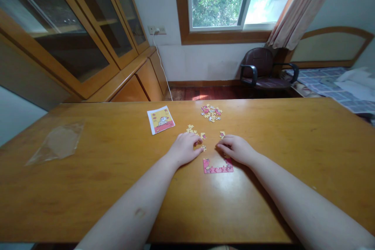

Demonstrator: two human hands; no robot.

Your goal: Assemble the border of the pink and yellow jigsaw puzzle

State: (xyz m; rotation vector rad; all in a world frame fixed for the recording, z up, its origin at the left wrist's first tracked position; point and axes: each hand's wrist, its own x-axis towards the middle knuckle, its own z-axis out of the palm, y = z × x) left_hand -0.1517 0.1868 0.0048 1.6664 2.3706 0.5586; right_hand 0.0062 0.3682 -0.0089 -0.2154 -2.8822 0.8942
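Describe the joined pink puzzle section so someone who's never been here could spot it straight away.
On the wooden table, find the left hand and right hand. Just nearer the person than their fingertips lies the pink puzzle section, a shallow U opening away from the person. Its pieces interlock, unlike the loose heap farther off.

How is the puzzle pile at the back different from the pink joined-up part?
The back pile is loose and jumbled, while the pink joined part is fitted together in a row. The back pile mixes yellow, pink and white; the pink joined part is mostly pink. The back pile lies farther away, the pink joined part nearer. Both are made of puzzle pieces and lie on the table.
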